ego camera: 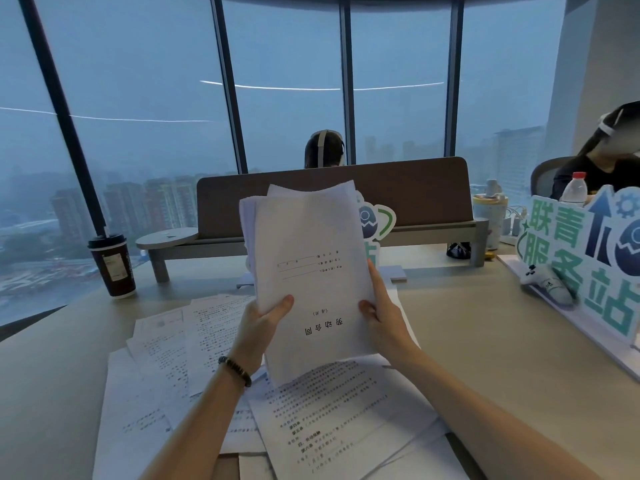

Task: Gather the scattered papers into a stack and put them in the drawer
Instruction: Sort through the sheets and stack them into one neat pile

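Hands (266, 322) (382, 315) pinch the stack (308, 271) upright — loose sheets (unevenly aligned) could slip onto the worktop (485, 341).

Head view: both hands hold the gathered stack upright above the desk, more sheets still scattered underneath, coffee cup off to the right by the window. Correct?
Not quite. The coffee cup stands to the left by the window, not the right, as the head view shows. The rest holds: the left hand and right hand grip the stack upright above the desk, with scattered sheets still lying underneath.
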Available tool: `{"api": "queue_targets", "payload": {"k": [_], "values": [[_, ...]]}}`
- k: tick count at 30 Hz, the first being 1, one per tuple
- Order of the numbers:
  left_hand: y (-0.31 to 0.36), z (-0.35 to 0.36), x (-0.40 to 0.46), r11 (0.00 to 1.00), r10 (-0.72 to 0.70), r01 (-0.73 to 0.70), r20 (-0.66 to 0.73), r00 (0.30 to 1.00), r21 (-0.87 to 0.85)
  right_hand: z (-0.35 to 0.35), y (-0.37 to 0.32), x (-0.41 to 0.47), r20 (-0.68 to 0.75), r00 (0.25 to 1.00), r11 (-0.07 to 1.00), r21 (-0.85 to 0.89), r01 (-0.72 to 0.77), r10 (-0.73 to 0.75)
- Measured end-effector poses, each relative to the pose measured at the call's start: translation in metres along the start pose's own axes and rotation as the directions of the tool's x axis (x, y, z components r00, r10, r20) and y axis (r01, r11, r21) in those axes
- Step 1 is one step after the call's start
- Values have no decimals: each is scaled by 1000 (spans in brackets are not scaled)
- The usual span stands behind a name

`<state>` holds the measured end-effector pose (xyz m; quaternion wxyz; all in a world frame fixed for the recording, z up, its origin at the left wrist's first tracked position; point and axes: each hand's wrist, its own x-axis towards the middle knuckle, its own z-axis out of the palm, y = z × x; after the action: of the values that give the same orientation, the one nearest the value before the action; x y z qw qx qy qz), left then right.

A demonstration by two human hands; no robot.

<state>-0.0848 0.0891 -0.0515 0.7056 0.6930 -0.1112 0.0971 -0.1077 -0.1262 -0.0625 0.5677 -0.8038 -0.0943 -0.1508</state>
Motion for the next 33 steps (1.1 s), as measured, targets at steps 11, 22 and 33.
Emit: {"api": "queue_targets", "payload": {"k": [11,22,33], "values": [[5,2,-4,998,-26,29,49,998,-55,-6,-10,4,-69,990,993,-3,121,-121],[9,-27,20,975,-212,214,-36,976,58,-29,9,25,-187,974,965,-204,-167,129],[-30,-72,19,785,-578,570,-44,815,244,-41,31,29,-114,885,852,-240,-466,452]]}}
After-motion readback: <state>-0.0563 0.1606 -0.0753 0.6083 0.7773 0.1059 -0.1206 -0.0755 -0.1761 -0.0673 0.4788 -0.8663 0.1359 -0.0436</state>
